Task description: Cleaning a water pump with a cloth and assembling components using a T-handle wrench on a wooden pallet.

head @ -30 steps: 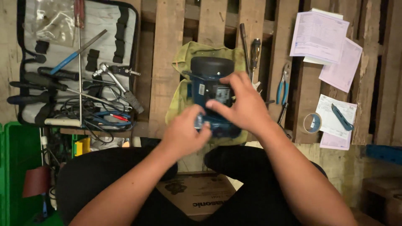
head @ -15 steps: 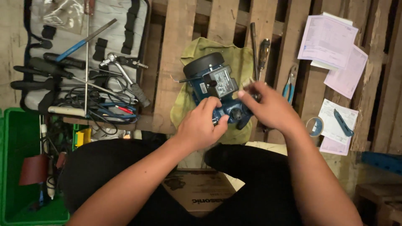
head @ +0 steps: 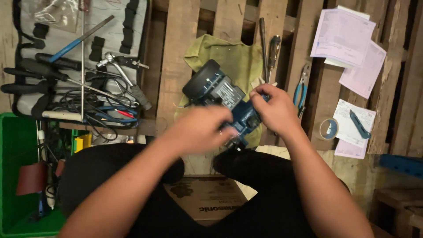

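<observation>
Both hands grasp a blue power tool [head: 224,103] over the olive cloth [head: 229,57]: left hand [head: 200,132] (blurred) curled round its base, right hand [head: 275,110] clenched on its side. Pink paper forms [head: 348,39] lie upper right.

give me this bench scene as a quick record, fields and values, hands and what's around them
setting: wooden pallet used as a work surface
held thing: blue power tool with a black round end, tilted, over a green cloth
left hand: on the tool's near end, blurred
right hand: grip on the tool's far side
left of the hands: open tool roll with screwdrivers and a wrench; green crate below it
right of the hands: blue-handled pliers, tape roll, pink papers
near edge: cardboard box
</observation>
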